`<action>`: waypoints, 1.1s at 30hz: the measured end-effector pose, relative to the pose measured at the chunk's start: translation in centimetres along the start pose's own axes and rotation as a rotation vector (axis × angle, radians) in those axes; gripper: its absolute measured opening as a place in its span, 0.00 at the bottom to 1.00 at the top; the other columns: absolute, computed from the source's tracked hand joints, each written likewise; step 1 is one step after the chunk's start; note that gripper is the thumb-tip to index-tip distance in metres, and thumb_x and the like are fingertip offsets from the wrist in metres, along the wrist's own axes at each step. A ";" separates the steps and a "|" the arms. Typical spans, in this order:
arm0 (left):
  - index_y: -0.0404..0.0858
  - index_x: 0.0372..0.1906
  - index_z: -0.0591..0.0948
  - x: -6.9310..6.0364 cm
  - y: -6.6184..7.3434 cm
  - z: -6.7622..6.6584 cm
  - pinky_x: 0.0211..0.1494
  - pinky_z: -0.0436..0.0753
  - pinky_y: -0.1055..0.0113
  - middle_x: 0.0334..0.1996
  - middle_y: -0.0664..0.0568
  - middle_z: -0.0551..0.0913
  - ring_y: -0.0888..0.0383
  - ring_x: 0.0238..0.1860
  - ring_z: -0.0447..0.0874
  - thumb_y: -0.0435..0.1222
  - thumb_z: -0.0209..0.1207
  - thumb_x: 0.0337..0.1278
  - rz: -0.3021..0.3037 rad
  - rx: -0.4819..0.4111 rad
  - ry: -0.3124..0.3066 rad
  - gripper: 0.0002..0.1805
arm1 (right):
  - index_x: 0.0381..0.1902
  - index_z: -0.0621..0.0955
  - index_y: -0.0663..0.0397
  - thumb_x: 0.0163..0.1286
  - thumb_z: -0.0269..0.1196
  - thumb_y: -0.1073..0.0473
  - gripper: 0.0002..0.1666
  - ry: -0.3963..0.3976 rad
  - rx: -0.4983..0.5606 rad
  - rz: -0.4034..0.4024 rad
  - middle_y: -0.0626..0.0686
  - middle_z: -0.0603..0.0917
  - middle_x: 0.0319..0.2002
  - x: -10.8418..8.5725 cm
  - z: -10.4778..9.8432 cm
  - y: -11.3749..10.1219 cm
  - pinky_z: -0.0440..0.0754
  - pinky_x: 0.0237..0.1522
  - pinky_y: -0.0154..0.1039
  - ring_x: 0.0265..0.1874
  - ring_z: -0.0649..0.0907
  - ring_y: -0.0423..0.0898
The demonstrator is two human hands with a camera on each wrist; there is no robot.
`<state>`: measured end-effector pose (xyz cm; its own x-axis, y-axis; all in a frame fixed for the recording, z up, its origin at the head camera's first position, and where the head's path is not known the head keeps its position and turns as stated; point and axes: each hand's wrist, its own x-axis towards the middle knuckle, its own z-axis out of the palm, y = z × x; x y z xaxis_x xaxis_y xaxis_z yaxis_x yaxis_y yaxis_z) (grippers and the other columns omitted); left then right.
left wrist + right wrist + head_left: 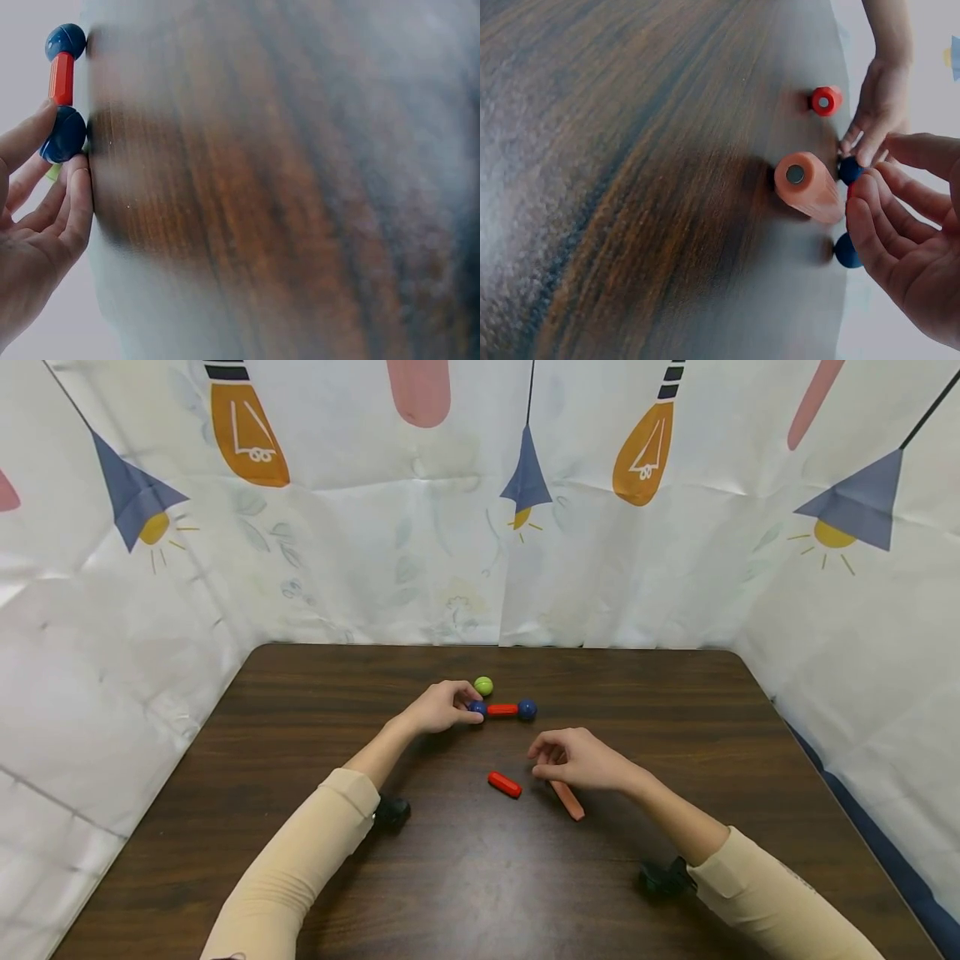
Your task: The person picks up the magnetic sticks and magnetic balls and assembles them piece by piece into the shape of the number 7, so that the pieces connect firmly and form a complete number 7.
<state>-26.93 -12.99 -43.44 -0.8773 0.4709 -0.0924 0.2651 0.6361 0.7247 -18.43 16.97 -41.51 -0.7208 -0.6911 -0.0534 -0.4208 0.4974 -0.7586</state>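
Observation:
Near the far side of the table, my left hand [441,707] pinches a blue ball [477,709] between thumb and fingers. That ball is joined to one end of a short red rod [502,710], and a second blue ball [527,709] sits at the rod's other end. My right hand [581,760] hovers over a longer salmon-orange rod [567,802], its fingers loosely bent and holding nothing. In the right wrist view the orange rod [814,191] shows a round metal disc in its end. A loose red rod [505,784] lies left of it.
Just behind the left blue ball sits a light green ball [483,686]. The dark wood table [450,893] has its far edge against a white printed curtain [360,560]. Dark wrist devices [392,812] hang under both forearms.

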 end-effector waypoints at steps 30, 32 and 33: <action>0.37 0.54 0.83 0.1 0.1 0.2 0.52 0.81 0.59 0.48 0.48 0.84 0.52 0.46 0.82 0.40 0.70 0.65 -0.001 -0.010 0.006 0.17 | 0.50 0.85 0.56 0.73 0.67 0.58 0.12 0.055 -0.015 0.045 0.44 0.84 0.36 -1.3 -0.5 1.7 0.81 0.41 0.41 0.37 0.83 0.42; 0.38 0.54 0.83 0.1 0.1 0.2 0.52 0.81 0.58 0.48 0.48 0.84 0.53 0.46 0.81 0.40 0.70 0.65 -0.006 -0.011 0.007 0.17 | 0.50 0.84 0.56 0.74 0.67 0.57 0.11 0.053 -0.011 0.050 0.44 0.84 0.37 -1.3 -0.5 1.7 0.81 0.41 0.41 0.37 0.83 0.42; 0.38 0.54 0.83 0.0 0.0 0.2 0.52 0.81 0.58 0.48 0.48 0.84 0.52 0.46 0.81 0.40 0.70 0.65 -0.009 -0.011 0.006 0.17 | 0.50 0.84 0.56 0.74 0.67 0.57 0.11 0.051 -0.012 0.053 0.44 0.84 0.37 -1.3 -0.5 1.6 0.81 0.41 0.41 0.37 0.83 0.42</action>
<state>-26.85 -12.84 -43.55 -0.8819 0.4617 -0.0953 0.2528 0.6337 0.7311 -18.45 18.93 -42.38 -0.7692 -0.6362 -0.0599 -0.3874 0.5388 -0.7480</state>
